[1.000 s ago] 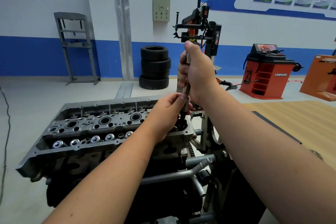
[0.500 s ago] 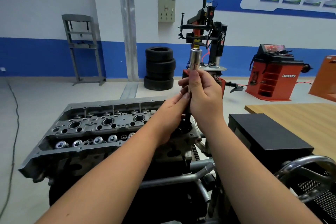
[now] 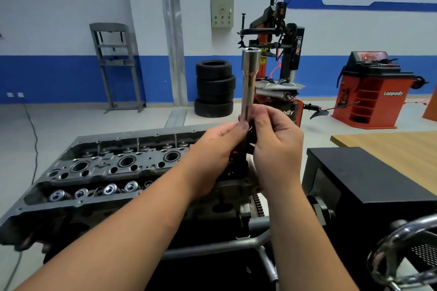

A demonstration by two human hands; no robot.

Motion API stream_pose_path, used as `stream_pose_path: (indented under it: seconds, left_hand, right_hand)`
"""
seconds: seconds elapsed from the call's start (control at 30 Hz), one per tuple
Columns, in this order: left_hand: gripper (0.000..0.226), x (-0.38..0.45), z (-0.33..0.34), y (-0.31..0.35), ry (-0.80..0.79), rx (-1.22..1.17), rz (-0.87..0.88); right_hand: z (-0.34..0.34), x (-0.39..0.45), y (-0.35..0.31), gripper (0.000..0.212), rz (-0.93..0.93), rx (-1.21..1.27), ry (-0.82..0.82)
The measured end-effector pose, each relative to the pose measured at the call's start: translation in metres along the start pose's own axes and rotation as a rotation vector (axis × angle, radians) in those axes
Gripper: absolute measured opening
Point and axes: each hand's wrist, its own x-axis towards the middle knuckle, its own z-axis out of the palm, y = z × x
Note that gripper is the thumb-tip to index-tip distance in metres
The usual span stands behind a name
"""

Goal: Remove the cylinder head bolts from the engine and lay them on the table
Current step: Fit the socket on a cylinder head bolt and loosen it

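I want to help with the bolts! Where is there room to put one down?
The wooden table on the right looks bare in the part that shows, just past the black box. The box's flat top is free too. The engine is crowded with holes and springs, and both hands hold the long metal tool there.

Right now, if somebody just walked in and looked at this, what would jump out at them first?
Dead centre, the left hand and right hand pinch a long shiny socket, held upright above the near end of the engine. The engine's open top, with its round bores and valve springs, fills the lower left. Behind stand stacked tyres against the blue and white wall.
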Motion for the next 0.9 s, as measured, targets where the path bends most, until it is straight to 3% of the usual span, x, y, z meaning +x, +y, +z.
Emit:
stream_pose_path:
  seconds: [0.27, 0.43, 0.7, 0.9]
  left_hand:
    - [0.023, 0.001, -0.002, -0.002, 0.119, 0.158, 0.080]
    - [0.043, 0.000, -0.002, 0.002, 0.085, 0.109, 0.022]
    - [0.033, -0.004, 0.000, 0.003, 0.173, 0.143, 0.033]
    - [0.035, -0.004, 0.003, 0.006, 0.077, 0.088, -0.008]
  right_hand:
    - [0.007, 0.014, -0.013, 0.010, -0.038, 0.023, -0.125]
    - [0.007, 0.010, -0.012, 0.014, -0.061, 0.031, -0.192]
    - [0.005, 0.011, -0.016, 0.017, -0.118, -0.096, -0.154]
    - [-0.002, 0.011, -0.017, 0.021, -0.100, -0.040, -0.190]
